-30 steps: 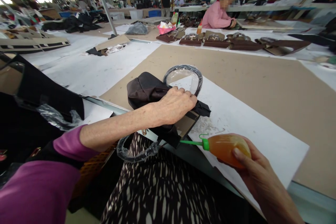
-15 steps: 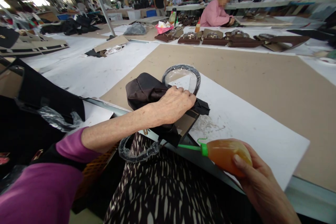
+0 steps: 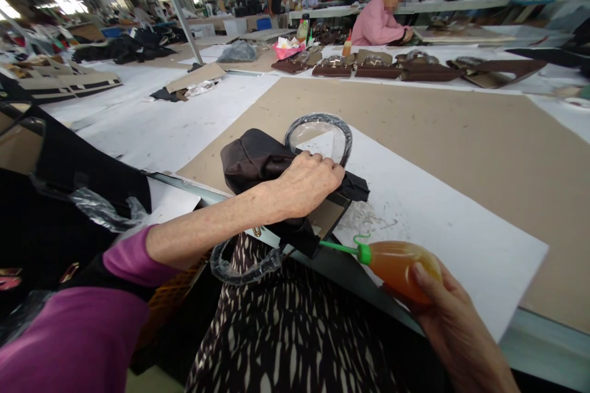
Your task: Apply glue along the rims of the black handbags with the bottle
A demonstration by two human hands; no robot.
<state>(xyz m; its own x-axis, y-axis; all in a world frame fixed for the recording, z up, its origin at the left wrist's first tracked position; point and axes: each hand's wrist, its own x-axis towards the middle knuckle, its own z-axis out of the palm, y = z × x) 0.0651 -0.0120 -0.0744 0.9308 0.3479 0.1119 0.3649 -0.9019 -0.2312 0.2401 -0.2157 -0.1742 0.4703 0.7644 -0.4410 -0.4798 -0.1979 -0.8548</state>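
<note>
My left hand [image 3: 306, 187] is closed over the upper edge of a dark handbag [image 3: 251, 156], which lies on its side at the table's near edge. One plastic-wrapped ring handle [image 3: 348, 141] stands up behind the hand; another wrapped handle [image 3: 244, 273] hangs down over my lap. Below my left hand the bag's tan inner side [image 3: 328, 221] shows. In my right hand [image 3: 447, 301] is a squeeze bottle [image 3: 403, 267] of amber liquid, held level, with a green cap and a long thin green nozzle. The nozzle's tip is at the bag's lower dark corner; whether it touches cannot be made out.
White paper [image 3: 442, 227] lies under the bag on a brown sheet [image 3: 415, 129]. Black bag pieces [image 3: 87, 166] stand close on my left. Several brown bags [image 3: 375, 67] line the table's far side, where a co-worker in pink [image 3: 375, 21] sits. A metal post [image 3: 175, 6] rises at the left.
The squeeze bottle in my right hand has shifted slightly right, its nozzle tip moving a little right and up along the bag's corner. My left hand and the bag stay put.
</note>
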